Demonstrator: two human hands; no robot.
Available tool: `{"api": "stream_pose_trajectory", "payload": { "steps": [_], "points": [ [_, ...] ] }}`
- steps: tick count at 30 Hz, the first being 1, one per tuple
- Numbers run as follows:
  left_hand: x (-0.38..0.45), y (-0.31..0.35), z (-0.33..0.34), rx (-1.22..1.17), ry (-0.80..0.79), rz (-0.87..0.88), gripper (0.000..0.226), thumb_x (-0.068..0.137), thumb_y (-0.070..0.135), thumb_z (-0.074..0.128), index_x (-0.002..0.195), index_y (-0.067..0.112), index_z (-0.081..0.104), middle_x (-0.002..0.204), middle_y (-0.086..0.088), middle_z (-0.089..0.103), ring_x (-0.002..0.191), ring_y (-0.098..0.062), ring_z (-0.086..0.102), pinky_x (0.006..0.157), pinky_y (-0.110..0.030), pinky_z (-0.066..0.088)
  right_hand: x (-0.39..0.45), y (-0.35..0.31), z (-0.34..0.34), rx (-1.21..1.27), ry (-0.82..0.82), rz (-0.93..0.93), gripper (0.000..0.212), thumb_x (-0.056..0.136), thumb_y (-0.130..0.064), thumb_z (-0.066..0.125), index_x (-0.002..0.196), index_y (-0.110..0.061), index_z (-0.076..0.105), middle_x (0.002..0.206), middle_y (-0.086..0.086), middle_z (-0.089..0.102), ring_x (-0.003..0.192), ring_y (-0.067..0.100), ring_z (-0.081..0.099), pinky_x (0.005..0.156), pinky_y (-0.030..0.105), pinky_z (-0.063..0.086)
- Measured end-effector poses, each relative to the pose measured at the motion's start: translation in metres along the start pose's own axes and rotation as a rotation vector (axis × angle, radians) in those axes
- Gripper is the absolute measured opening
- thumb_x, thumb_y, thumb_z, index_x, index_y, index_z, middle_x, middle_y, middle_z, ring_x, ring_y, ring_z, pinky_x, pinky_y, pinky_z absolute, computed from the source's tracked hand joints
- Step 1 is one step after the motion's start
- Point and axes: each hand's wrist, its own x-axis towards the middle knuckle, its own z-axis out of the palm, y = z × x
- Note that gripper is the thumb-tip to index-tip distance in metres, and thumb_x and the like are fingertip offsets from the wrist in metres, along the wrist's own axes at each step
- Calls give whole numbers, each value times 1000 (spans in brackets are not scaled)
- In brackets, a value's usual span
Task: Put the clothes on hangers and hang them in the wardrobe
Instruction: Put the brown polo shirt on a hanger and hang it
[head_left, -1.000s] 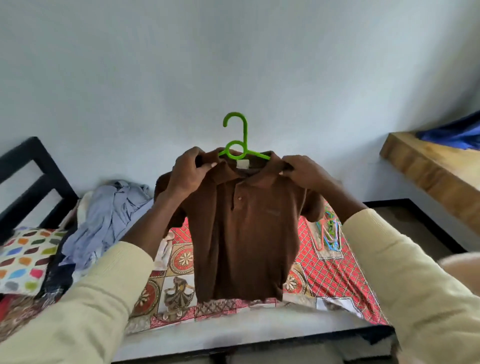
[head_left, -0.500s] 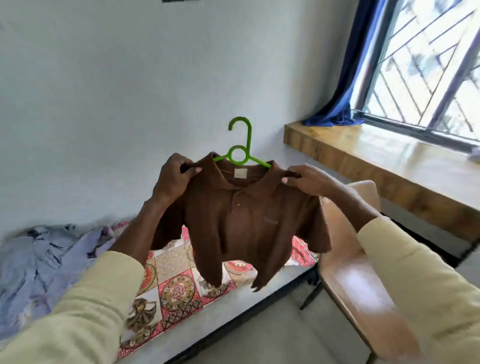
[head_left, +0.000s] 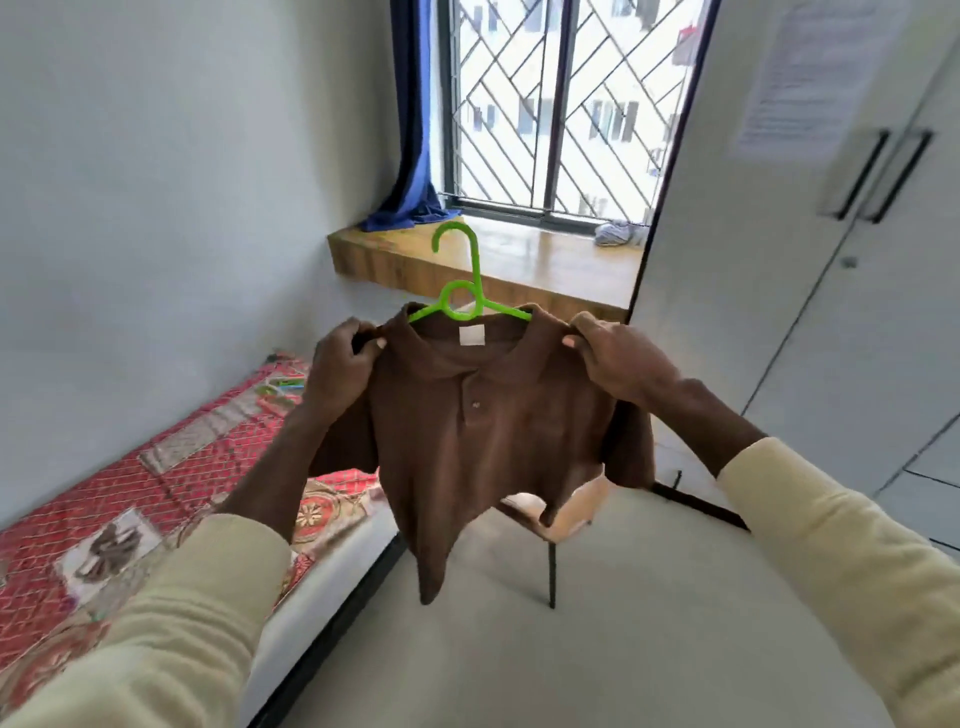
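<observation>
A: Two hands up front, both busy. Left hand (head_left: 343, 364) grips the shoulder of the brown polo shirt (head_left: 483, 415) on that side, fingers curled round the fabric. Right hand (head_left: 618, 358) pinches the opposite shoulder, thumb on top.

B: Shirt on a hanger?

A: Yes, green hanger (head_left: 462, 291) sits inside the collar, hook upright above the neck, not hooked on anything. Shirt is held in mid-air betw. the hands, front facing the person, hem hanging loose and skewed to a point low on the left.

B: Wardrobe?

A: White wardrobe (head_left: 810, 260) stands at the right, doors closed w/ two dark vertical handles side by side, a sheet of paper stuck high on the door. Shirt is well apart from it.

B: What else?

A: Bed (head_left: 156, 467) w/ red patterned cover at lower left, along the wall. Wooden chair (head_left: 566, 514) behind the shirt, mostly hidden. Wooden window ledge (head_left: 545, 260) further back, blue curtain (head_left: 410, 156) bunched at its left end, a pale cloth bundle at its right end. Cream sleeves on both arms.
</observation>
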Motion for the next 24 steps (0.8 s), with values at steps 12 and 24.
{"api": "stream_pose_trajectory", "payload": {
  "steps": [12, 24],
  "points": [
    [8, 197, 234, -183, -229, 183, 21, 93, 13, 60, 111, 8, 69, 110, -14, 70, 107, -30, 62, 89, -31, 42, -153, 164, -114, -294, 136, 454, 29, 104, -36, 38, 113, -12, 52, 97, 18, 70, 89, 40, 65, 74, 41, 44],
    [62, 392, 464, -321, -354, 74, 31, 93, 20, 59, 123, 14, 63, 124, -10, 65, 117, -29, 58, 99, -35, 45, -194, 401, -224, -428, 290, 641, 23, 103, -31, 40, 107, -13, 52, 96, 16, 69, 88, 42, 63, 69, 40, 39]
  ]
}}
